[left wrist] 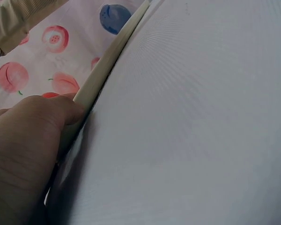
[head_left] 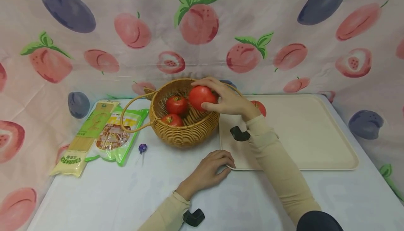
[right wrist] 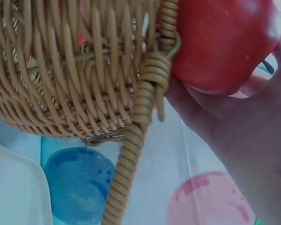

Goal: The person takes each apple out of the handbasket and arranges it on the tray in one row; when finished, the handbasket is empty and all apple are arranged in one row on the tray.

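A red apple (head_left: 202,97) is in my right hand (head_left: 230,99), gripped between thumb and fingers over the right side of the wicker basket (head_left: 183,136). Close up in the right wrist view, the apple (right wrist: 225,47) is beside the basket's rim and wrapped handle (right wrist: 131,150). Inside the basket lie two more red apples, one farther back (head_left: 176,105) and one near the front (head_left: 172,119). At the near left corner of the cream tray (head_left: 303,136), my left hand (head_left: 208,171) holds the rim, its thumb against the outer edge.
Another red apple (head_left: 259,108) shows on the tray, partly behind my right wrist. To the basket's left lie a noodle pack (head_left: 85,129), a green-and-white food bag (head_left: 116,136) and a purple lollipop (head_left: 142,148). A fruit-print cloth (head_left: 202,59) hangs behind the table.
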Available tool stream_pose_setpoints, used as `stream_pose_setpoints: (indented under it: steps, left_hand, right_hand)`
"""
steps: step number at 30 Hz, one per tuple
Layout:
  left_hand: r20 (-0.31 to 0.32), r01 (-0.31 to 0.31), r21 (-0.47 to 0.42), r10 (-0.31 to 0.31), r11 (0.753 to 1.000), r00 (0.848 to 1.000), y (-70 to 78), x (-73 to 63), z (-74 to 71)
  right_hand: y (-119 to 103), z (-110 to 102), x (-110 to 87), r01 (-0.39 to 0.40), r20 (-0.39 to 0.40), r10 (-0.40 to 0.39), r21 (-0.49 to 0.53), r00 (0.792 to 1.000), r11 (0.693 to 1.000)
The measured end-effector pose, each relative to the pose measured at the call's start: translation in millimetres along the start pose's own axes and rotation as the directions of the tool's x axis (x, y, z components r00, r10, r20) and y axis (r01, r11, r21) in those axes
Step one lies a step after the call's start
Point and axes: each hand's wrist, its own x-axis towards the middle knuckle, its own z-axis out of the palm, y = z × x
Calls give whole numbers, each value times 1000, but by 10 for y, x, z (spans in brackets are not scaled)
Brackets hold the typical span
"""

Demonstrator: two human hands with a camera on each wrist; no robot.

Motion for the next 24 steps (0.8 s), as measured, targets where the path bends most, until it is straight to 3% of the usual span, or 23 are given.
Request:
stream_pose_setpoints:
  steps: [8, 12, 17, 24]
  left_hand:
    - [-1, -2, 7, 2, 1000, 1000, 7, 4, -4]
    - [2, -4, 12, 4, 1000, 1000, 9, 2, -10]
    - [6, 9, 3, -9, 1000, 1000, 17, 4, -12]
    - [6, 1, 12, -2, 1000, 1000, 13, 2, -17]
  right_hand:
    - [-17, -73, -127, -26, -54, 30, 66, 998, 997]
    - [-166, -138, -186, -39, -57, 45, 99, 997, 994]
    - [-327, -208, -249, -51, -52, 56, 84, 997, 995]
    - [-356, -230, -323, -116, -62, 122, 84, 991, 990]
